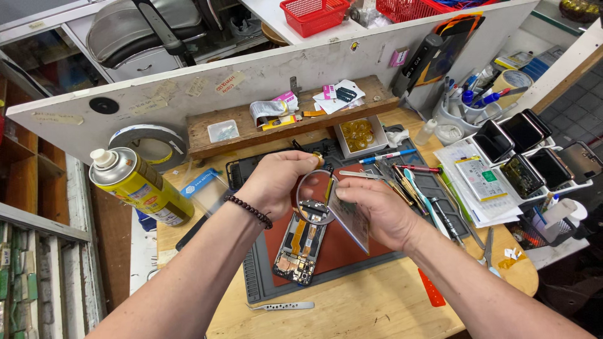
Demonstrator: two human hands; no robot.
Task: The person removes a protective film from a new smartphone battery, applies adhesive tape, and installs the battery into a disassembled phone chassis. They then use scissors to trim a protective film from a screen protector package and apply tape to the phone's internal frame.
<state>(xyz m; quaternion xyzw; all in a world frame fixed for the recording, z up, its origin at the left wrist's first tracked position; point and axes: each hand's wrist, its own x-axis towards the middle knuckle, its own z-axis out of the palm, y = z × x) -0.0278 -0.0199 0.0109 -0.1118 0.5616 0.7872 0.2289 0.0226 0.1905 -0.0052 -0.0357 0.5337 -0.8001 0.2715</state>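
A roll of clear tape (316,198) is gripped by the left hand (276,182) above the opened phone (301,242), its strip pinched by the right hand (370,210) (a slip could snag exposed flex cables).

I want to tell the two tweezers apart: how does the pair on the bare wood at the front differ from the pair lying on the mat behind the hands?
The front tweezers lie on the bare wooden bench, nearly level across the picture; the rear tweezers lie on the grey mat, slightly slanted. The front pair is alone, while the rear pair lies among pens and tools, close to the right hand. Both are silvery metal, and no hand touches either.
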